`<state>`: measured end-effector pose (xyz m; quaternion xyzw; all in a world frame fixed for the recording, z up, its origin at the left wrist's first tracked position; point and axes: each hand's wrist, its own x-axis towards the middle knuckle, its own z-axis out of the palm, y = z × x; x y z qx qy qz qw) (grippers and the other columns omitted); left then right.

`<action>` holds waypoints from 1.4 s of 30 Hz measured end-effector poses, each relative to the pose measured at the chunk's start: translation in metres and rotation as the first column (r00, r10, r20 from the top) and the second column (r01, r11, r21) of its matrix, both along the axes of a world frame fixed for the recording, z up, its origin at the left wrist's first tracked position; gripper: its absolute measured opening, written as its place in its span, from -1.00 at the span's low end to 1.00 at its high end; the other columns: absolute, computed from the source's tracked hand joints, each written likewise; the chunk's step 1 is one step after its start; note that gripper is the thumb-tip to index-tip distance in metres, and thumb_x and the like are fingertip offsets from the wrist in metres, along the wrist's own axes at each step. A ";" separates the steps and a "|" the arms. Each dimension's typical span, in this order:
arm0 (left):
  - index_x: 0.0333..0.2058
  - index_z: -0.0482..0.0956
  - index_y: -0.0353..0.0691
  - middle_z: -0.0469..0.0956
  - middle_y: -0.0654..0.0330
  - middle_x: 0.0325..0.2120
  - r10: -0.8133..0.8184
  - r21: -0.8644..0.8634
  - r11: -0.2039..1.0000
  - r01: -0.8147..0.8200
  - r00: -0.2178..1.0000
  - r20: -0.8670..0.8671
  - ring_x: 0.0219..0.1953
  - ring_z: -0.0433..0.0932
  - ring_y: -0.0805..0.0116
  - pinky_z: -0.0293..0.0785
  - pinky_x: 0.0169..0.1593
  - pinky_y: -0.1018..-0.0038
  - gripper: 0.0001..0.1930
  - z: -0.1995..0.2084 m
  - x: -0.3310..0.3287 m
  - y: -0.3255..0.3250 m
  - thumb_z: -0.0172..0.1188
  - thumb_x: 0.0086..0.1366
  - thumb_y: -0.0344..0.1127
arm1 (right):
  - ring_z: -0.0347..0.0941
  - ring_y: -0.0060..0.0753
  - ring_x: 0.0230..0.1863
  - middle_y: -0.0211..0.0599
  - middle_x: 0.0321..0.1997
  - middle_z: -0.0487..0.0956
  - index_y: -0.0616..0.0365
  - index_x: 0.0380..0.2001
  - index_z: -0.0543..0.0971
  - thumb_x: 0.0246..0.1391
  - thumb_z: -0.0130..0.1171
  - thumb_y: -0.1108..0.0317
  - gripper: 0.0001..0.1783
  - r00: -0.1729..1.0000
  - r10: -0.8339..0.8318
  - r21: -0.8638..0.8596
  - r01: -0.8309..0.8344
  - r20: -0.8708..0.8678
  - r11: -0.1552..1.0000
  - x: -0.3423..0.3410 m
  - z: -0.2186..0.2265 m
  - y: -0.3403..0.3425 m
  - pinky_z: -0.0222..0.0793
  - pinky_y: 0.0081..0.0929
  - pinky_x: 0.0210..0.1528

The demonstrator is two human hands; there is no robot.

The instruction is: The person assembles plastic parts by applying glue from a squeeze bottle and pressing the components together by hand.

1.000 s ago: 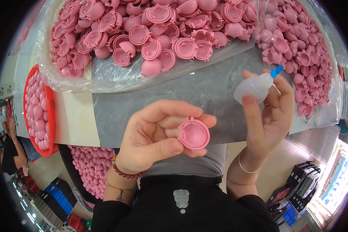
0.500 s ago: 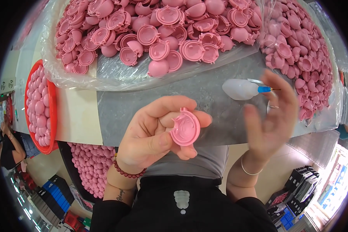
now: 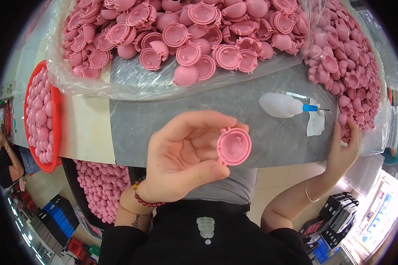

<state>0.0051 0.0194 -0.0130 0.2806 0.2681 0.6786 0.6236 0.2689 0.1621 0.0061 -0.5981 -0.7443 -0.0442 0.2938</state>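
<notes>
My left hand (image 3: 185, 154) holds a pink plastic half-shell (image 3: 234, 146) at its rim, between thumb and fingers. The hollow side faces up, and small tabs stick out from the edge. On the far right, my right hand (image 3: 346, 148) has its fingers closed round another pink half-shell (image 3: 345, 136) at the near edge of the right-hand heap (image 3: 340, 66). That piece is partly hidden by the fingers. A white squeeze bottle (image 3: 281, 105) with a blue needle tip lies on the grey mat between both hands, its needle over a white paper scrap (image 3: 315, 123).
A large heap of pink half-shells (image 3: 185, 53) rests on clear plastic sheeting (image 3: 132, 90) at the far side. To the left stands a red basket (image 3: 56, 110) of pink balls. Below the table edge, a black bin (image 3: 70, 176) holds more pink balls. Another person's arm (image 3: 14, 161) shows far left.
My right hand has moved right, from near the bottle to the right-hand heap, and closed on a piece there. My left hand has shifted slightly right with its half-shell, now held nearer the fingertips.
</notes>
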 end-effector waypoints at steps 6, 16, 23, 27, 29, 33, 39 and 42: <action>-0.06 0.19 -0.43 0.35 -0.04 -0.13 -0.029 -0.087 0.996 0.035 0.997 0.065 -0.05 0.35 0.29 0.32 -0.02 0.46 -0.50 0.000 -0.003 0.000 0.13 -0.02 -0.60 | 0.28 -0.60 -0.43 -0.34 -0.35 0.43 0.26 -0.38 0.48 -0.14 0.13 0.46 -0.82 0.991 0.134 0.146 -0.137 0.029 0.980 0.000 -0.009 0.007 0.20 -0.69 -0.44; -0.15 0.23 -0.42 0.40 -0.18 -0.24 0.061 -0.220 0.974 -0.046 0.996 0.062 -0.36 0.53 0.20 0.52 -0.34 0.47 -0.46 0.007 0.004 0.006 0.27 -0.07 -0.34 | 0.17 -0.36 -0.47 -0.18 -0.46 0.35 0.26 -0.65 0.34 -0.32 0.05 0.48 -0.88 0.675 0.441 -0.420 -0.725 -0.591 0.546 -0.067 0.014 -0.043 0.07 -0.56 -0.41; -0.14 0.22 -0.41 0.38 -0.21 -0.22 0.024 -0.204 0.979 -0.001 0.993 0.111 -0.33 0.52 0.17 0.51 -0.27 0.41 -0.49 0.007 0.001 0.005 0.24 -0.06 -0.42 | 0.12 -0.22 -0.54 -0.19 -0.54 0.30 0.25 -0.63 0.35 -0.26 0.07 0.51 -0.90 0.810 0.551 -0.390 -0.582 -0.201 0.713 -0.073 0.008 -0.043 0.09 -0.46 -0.45; -0.15 0.23 -0.42 0.39 -0.21 -0.23 0.035 -0.213 0.977 -0.014 0.995 0.096 -0.30 0.51 0.17 0.50 -0.27 0.41 -0.47 0.010 0.004 0.005 0.26 -0.09 -0.43 | 0.16 -0.23 -0.55 -0.21 -0.52 0.32 0.25 -0.56 0.38 -0.31 0.10 0.51 -0.86 0.892 0.448 -0.424 -0.431 -0.065 0.797 -0.069 0.015 -0.043 0.10 -0.48 -0.49; -0.17 0.24 -0.44 0.40 -0.21 -0.25 -0.001 -0.217 0.976 0.002 1.000 0.001 -0.25 0.49 0.17 0.47 -0.22 0.41 -0.46 0.013 0.005 0.006 0.29 -0.14 -0.44 | 0.18 -0.36 -0.53 -0.22 -0.45 0.34 0.30 -0.50 0.38 -0.34 0.07 0.51 -0.80 0.913 0.387 -0.288 -0.409 -0.132 0.866 -0.069 0.023 -0.041 0.10 -0.52 -0.48; -0.19 0.27 -0.46 0.41 -0.20 -0.26 -0.003 -0.222 0.975 -0.005 0.999 -0.037 -0.20 0.46 0.17 0.43 -0.16 0.42 -0.46 0.013 0.004 0.006 0.31 -0.17 -0.47 | 0.31 -0.31 -0.40 -0.17 -0.29 0.39 0.25 -0.39 0.48 -0.47 0.09 0.61 -0.63 0.696 0.682 -0.378 -0.708 -0.227 0.597 -0.057 0.020 -0.033 0.20 -0.52 -0.44; -0.21 0.29 -0.45 0.42 -0.17 -0.27 -0.025 -0.198 0.980 0.011 0.997 -0.068 -0.16 0.44 0.15 0.39 -0.11 0.41 -0.47 0.012 0.006 0.007 0.32 -0.21 -0.50 | 0.33 -0.25 -0.35 -0.18 -0.32 0.40 0.26 -0.38 0.49 -0.52 0.19 0.56 -0.59 0.749 0.655 -0.451 -0.621 -0.100 0.641 -0.057 0.021 -0.035 0.26 -0.50 -0.36; -0.21 0.29 -0.44 0.42 -0.17 -0.27 -0.029 -0.192 0.981 0.008 0.994 -0.105 -0.16 0.44 0.13 0.38 -0.10 0.41 -0.46 0.011 0.007 0.007 0.32 -0.23 -0.52 | 0.34 -0.25 -0.37 -0.20 -0.36 0.41 0.26 -0.38 0.49 -0.55 0.21 0.54 -0.57 0.770 0.623 -0.410 -0.617 -0.137 0.672 -0.062 0.023 -0.035 0.25 -0.51 -0.36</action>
